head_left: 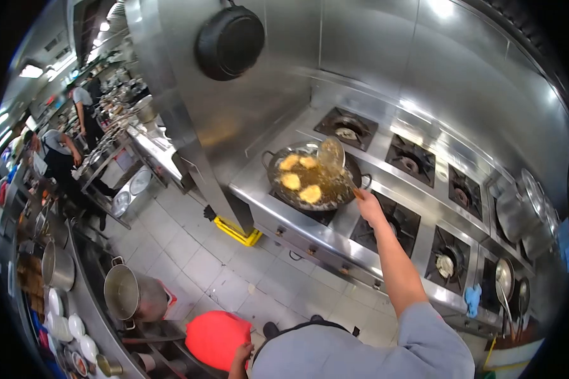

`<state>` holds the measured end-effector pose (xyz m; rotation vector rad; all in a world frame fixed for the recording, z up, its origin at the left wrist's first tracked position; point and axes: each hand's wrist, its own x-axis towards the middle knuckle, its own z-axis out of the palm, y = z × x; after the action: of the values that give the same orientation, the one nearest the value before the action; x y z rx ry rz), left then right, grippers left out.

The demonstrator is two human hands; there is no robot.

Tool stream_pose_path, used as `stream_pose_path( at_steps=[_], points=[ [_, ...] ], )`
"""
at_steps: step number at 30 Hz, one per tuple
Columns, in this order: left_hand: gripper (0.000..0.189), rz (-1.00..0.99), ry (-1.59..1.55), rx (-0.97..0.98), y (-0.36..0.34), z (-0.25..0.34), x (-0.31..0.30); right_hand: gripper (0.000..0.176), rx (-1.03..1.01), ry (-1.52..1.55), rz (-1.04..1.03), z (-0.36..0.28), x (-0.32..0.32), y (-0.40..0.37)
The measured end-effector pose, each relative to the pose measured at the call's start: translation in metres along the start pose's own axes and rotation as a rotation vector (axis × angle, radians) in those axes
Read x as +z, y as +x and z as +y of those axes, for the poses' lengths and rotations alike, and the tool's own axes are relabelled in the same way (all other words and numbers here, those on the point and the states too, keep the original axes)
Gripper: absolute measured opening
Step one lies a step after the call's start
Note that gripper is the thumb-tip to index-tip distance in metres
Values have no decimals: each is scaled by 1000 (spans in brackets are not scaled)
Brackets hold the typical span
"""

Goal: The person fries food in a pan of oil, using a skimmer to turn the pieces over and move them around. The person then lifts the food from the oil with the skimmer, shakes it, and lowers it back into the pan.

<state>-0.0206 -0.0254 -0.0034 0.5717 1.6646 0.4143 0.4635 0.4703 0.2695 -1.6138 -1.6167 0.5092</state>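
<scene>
right hand closed round the handle end of a skimmer, its bowl raised just beyond the fingertips over the wok, arm stretched, likely to keep clear of the hot oil where four golden fritters float. left hand low, fingers curled on the edge of a red tub, grip partly hidden. no legible brand or writing

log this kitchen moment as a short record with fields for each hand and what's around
right hand: grips the handle of a skimmer held over the wok
left hand: low by the body, against a red container
wok: on the stove, oil with four golden pieces
wall: black pan hanging on steel
background: other people at left
</scene>
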Motion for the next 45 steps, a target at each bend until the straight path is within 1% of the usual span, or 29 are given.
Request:
stream_pose_path(
  at_steps=[1, 2, 3, 4, 5, 6, 7, 9, 12, 14, 16, 17, 19, 22, 25, 26, 29, 31, 32, 34, 35, 37, 38, 39, 40, 41, 43, 44, 45],
  points=[
    [39, 14, 13, 23, 4, 6, 1, 41, 16, -9, -1, 7, 0, -3],
    [39, 8, 18, 11, 3, 8, 1, 42, -39, -49, 65, 8, 6, -8],
    [39, 15, 4, -4, 6, 15, 1, 43, -107, -85, 133, 3, 12, -7],
    [40, 25, -14, -15, 14, 18, 2, 43, -113, -84, 133, -13, 12, -6],
    [40, 26, -17, -16, 20, 19, 2, 45, 44, 20, 24, -26, 9, -11],
    [40, 24, -15, 55, 29, 16, 3, 48, 205, 123, -86, -42, 3, -19],
    [41, 23, -11, 123, 31, 11, 2, 48, 210, 123, -92, -57, -1, -26],
    [42, 15, 30, 103, 18, 27, -1, 53, 446, 442, -195, -84, -5, -31],
    [42, 45, 54, 97, 13, 42, -2, 57, 482, 441, -238, -92, -2, -31],
    [42, 68, 47, 69, 9, 27, 2, 55, 471, 402, -252, -96, -8, -41],
    [40, 42, 11, 51, 17, 23, 0, 50, 351, 280, -152, -102, -12, -45],
    [40, 42, 9, 54, 18, 20, -1, 50, 348, 280, -151, -98, -13, -44],
    [38, -35, 92, -33, 10, 22, -3, 49, 217, 135, -103, -89, -18, -45],
    [35, -14, 17, 3, 4, 16, 1, 50, 141, 110, -118, -93, -26, -50],
    [33, -25, -4, 16, 12, 8, 2, 50, 209, 139, -169, -112, -37, -56],
    [33, -26, -2, 17, 15, 6, 1, 50, 210, 139, -166, -105, -38, -56],
    [33, -63, -33, 6, 20, 14, -2, 50, 136, 88, -103, -87, -46, -60],
    [33, -23, 78, 1, 21, 28, -2, 49, 51, -106, -5, -100, -64, -66],
    [33, -22, 77, 10, 22, 34, 0, 49, 45, -106, 1, -98, -69, -64],
    [26, 24, 28, 55, 24, 35, 2, 48, 148, -195, 25, -91, -79, -66],
    [26, 16, 36, 49, 23, 32, 3, 47, 117, -236, 47, -87, -81, -68],
    [27, 62, -25, 146, 21, 40, 5, 47, 131, -267, 54, -77, -82, -75],
    [27, 55, -18, 150, 21, 47, 5, 47, 126, -292, 63, -75, -81, -75],
    [33, 29, 59, 121, 18, 48, 3, 49, 248, -298, 6, -88, -83, -76],
    [39, 2, 137, 90, 14, 49, 2, 49, 253, -290, -10, -85, -80, -78],
    [39, -4, 146, 89, 12, 51, 4, 49, 239, -257, -7, -76, -76, -79],
    [40, -48, 59, 41, 24, 31, 5, 49, 154, -245, 44, -55, -63, -82],
    [40, -49, 66, 34, 27, 26, 4, 49, 164, -243, 43, -44, -57, -82],
    [41, -66, 118, 30, 25, 26, 5, 50, 193, -118, 8, -34, -53, -81]
  ],
)
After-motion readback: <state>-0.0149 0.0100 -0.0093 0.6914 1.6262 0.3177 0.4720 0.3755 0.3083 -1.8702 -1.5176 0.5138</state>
